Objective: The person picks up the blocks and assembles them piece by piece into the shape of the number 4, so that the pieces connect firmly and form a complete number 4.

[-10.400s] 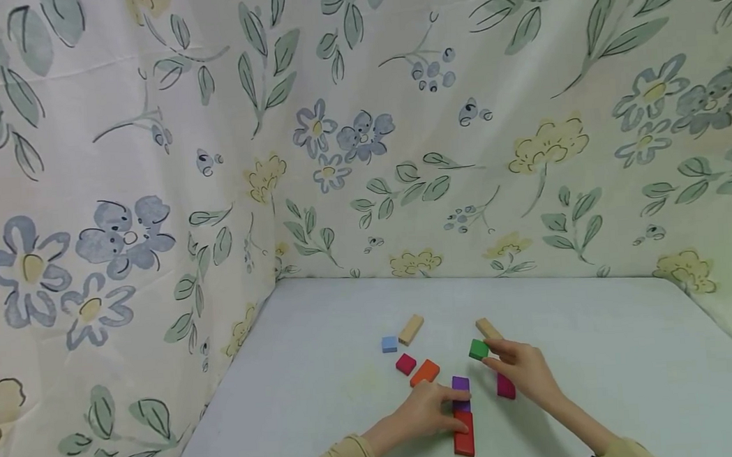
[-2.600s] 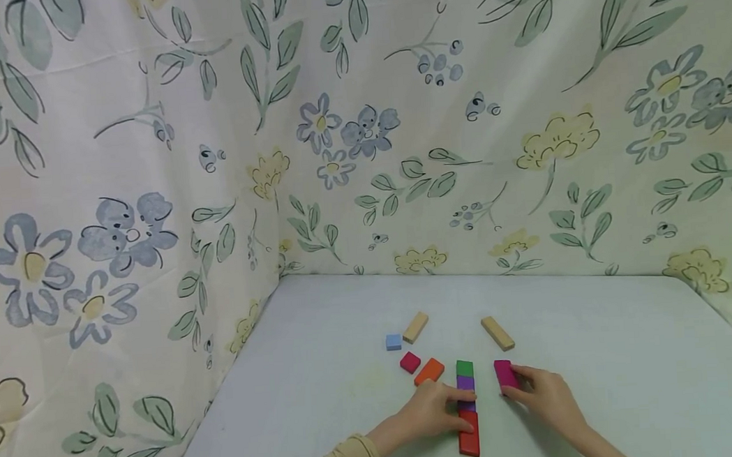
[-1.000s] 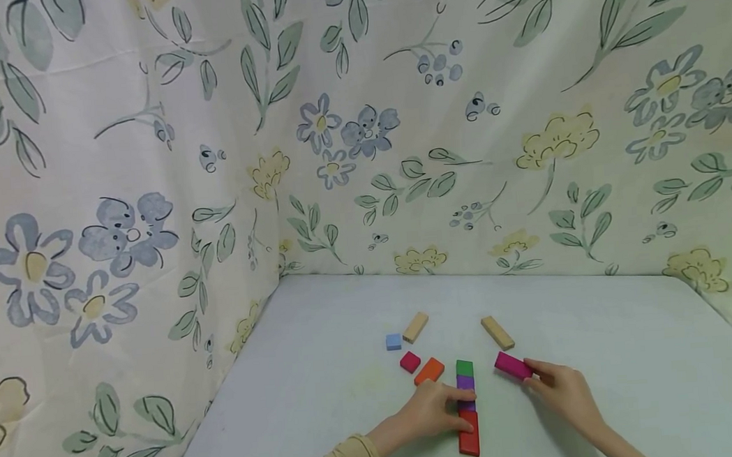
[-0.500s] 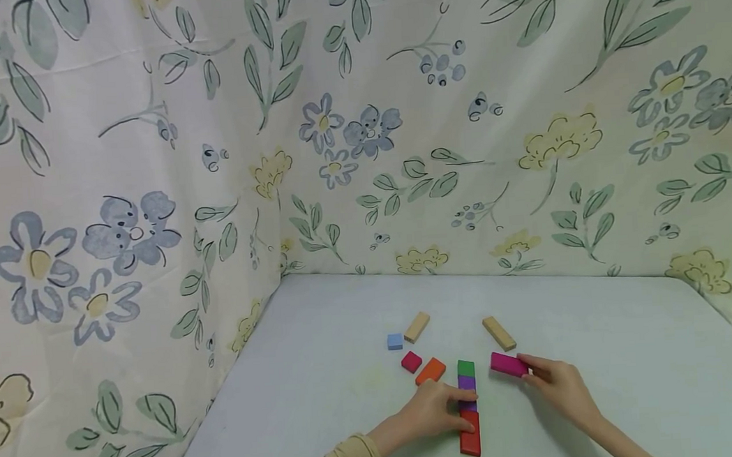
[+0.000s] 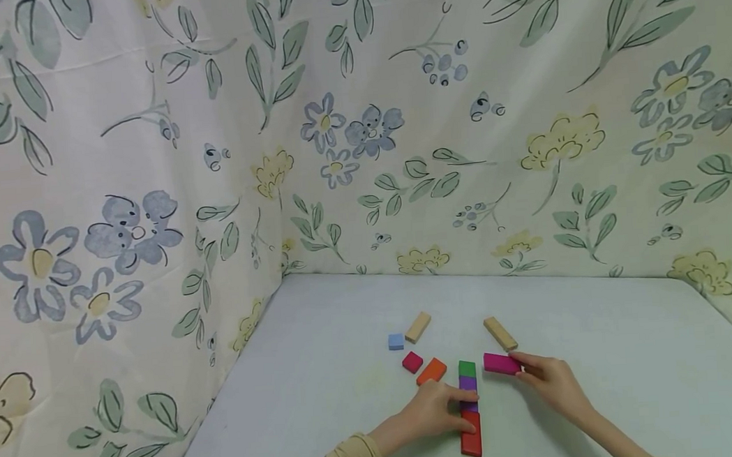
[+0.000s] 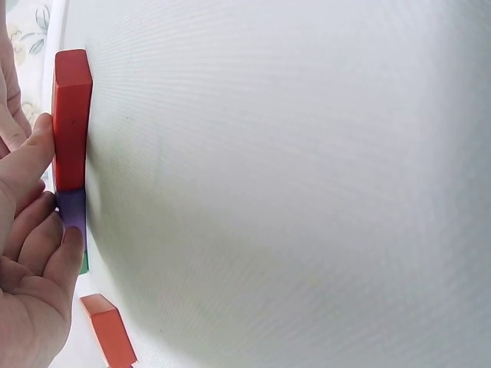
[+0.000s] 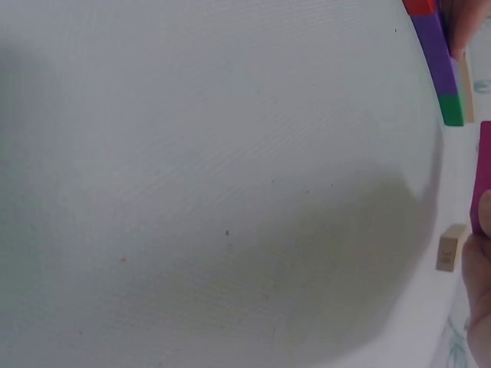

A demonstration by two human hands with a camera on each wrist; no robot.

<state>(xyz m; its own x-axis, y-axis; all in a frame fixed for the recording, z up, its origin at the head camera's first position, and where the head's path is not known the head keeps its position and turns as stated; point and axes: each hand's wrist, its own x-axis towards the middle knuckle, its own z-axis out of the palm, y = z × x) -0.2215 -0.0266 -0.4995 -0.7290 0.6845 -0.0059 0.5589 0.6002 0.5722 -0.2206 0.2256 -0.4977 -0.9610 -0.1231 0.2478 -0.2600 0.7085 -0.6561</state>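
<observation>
My left hand [image 5: 432, 409] holds a row of wooden building blocks, its thumb on the red block [image 5: 471, 445] and its fingers curled at the purple block [image 5: 468, 383]. A green block [image 5: 467, 368] sits at the far end of this row, in line with the purple one. In the left wrist view the red block [image 6: 73, 123] and purple block [image 6: 72, 205] meet end to end. To the right, my right hand [image 5: 554, 383] pinches a magenta block [image 5: 501, 363] by its right end. The magenta block lies crosswise, its left end a short gap from the green block.
Beyond the left hand lie an orange block [image 5: 431, 371], a crimson block [image 5: 412, 362], a light blue block [image 5: 396, 341] and a plain wood block [image 5: 418, 327]. Another plain wood block [image 5: 500, 333] lies behind the magenta one. Floral cloth [image 5: 365, 207] encloses the white table [image 5: 323, 343].
Earlier the right hand set the green block at the row's far end and took the magenta block. It has since turned that block crosswise and moved it left toward the row. The left hand stays put.
</observation>
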